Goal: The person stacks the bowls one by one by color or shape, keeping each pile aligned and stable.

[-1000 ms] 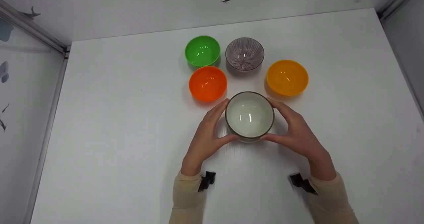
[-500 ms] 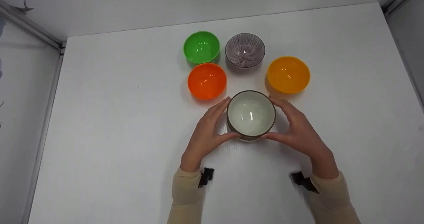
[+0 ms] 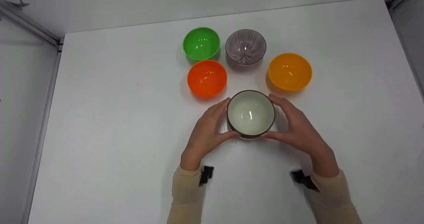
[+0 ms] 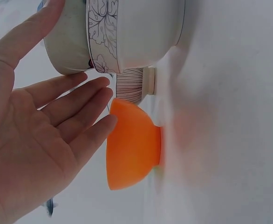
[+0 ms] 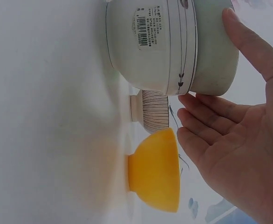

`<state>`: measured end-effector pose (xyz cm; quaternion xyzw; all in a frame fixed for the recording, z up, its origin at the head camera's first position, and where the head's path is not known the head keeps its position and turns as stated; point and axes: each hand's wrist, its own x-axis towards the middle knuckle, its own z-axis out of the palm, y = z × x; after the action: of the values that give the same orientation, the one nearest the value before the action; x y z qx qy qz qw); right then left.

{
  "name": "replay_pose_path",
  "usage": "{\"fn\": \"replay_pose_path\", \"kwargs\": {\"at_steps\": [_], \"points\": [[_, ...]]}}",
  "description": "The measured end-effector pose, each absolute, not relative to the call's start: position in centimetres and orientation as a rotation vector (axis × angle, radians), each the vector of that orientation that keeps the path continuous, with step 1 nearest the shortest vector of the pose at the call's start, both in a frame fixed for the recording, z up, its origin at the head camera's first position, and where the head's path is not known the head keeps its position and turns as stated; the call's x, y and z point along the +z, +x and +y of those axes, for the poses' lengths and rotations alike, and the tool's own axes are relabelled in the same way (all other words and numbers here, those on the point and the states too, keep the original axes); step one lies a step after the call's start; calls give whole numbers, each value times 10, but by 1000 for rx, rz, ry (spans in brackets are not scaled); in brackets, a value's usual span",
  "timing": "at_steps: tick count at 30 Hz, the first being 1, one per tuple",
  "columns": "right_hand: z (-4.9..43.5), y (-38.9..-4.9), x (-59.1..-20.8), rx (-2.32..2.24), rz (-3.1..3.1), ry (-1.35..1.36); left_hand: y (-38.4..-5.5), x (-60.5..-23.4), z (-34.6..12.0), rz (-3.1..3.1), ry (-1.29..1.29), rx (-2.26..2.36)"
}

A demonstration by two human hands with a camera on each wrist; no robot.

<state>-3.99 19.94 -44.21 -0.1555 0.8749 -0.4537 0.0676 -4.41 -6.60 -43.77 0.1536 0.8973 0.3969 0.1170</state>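
My left hand and right hand hold a pale grey-green bowl with a dark rim from opposite sides, thumbs at its near side and fingers toward its far side. It is upright, its inside bare. Both wrist views show it seated in the mouth of a white bowl with a leaf-patterned band, which stands on the table. A barcode label is on the white bowl's side. From the head view the white bowl is almost wholly hidden beneath.
An orange bowl stands beyond my left hand, touching or nearly touching a green bowl. A ribbed purplish glass bowl stands farther back. Beyond my right hand is a yellow bowl. Panels border the white table at the back and sides.
The head view has shifted, so the table and standing bowls appear slightly higher. Both hands keep their hold on the grey-green bowl, with little visible movement.
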Motion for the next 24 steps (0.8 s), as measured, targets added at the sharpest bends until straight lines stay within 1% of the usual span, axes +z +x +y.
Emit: {"fn": "replay_pose_path", "kwargs": {"at_steps": [24], "points": [[200,-40,-445,-1283,2617,-491,-42,-437,-63,2700,466,1011]]}}
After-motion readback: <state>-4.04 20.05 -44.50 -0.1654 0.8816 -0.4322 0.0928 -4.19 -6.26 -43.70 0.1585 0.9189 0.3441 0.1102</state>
